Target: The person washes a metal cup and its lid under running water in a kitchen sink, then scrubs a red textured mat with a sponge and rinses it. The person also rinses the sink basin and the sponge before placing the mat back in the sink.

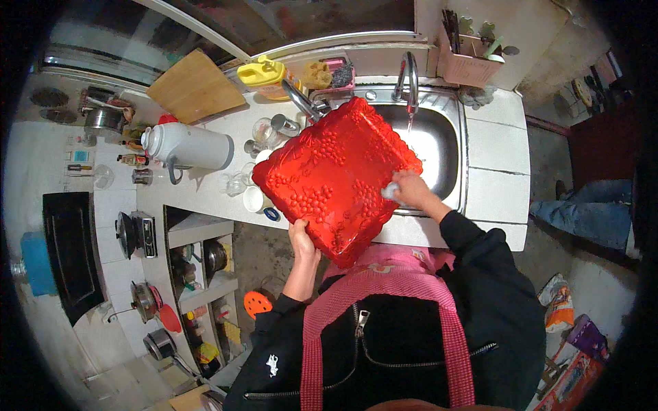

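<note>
My left hand (303, 241) grips the lower left edge of a square red tray (339, 180), its thumb over the rim. The tray has a scalloped border and raised grape clusters, and its surface is glossy. It is held tilted above the counter's front edge and covers the left part of a stainless steel sink (437, 138). Near the tray's right edge, my right hand (411, 190) presses a pale grey wad (390, 191), a cloth or scouring pad, against it. A thin stream of water falls from the chrome faucet (410, 77) into the basin.
Left of the tray stand glasses and cups (253, 199), with a white thermos jug (187, 146) beyond. A yellow jug (264, 77), a wooden cutting board (195, 87) and a second chrome spout (303, 100) are behind. A utensil holder (470, 61) hangs at back right.
</note>
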The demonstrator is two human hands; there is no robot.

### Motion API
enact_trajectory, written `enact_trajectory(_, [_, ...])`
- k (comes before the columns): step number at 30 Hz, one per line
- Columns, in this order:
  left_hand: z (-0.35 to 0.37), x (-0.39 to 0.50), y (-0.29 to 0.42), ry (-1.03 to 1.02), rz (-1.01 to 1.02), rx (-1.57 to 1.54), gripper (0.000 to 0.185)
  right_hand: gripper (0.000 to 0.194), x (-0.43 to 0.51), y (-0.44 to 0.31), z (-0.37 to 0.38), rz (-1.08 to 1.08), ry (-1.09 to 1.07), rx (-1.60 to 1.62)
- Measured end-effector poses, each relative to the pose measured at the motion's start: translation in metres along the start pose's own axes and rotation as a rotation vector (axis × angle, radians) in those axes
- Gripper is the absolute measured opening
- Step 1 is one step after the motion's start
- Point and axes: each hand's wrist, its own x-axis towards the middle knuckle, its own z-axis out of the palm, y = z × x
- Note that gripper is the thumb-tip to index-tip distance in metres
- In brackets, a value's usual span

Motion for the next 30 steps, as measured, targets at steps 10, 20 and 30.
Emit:
enact_trajectory(10, [0.016, 0.013, 0.005, 0.072, 0.015, 0.033, 0.052, 0.023, -0.030, -0.148, 0.009, -0.333, 0.022, 0.477])
enact_trajectory(20, [-0.002, -0.003, 0.034, -0.122, 0.007, 0.196, 0.054, 0.026, 0.051, 0.017, 0.006, 0.387, 0.208, -0.100])
enact_trajectory(30, [-0.006, -0.023, 0.033, -0.043, 0.358, 0.352, 0.054, 0.052, 0.032, 0.070, -0.051, 0.510, 0.174, -0.378])
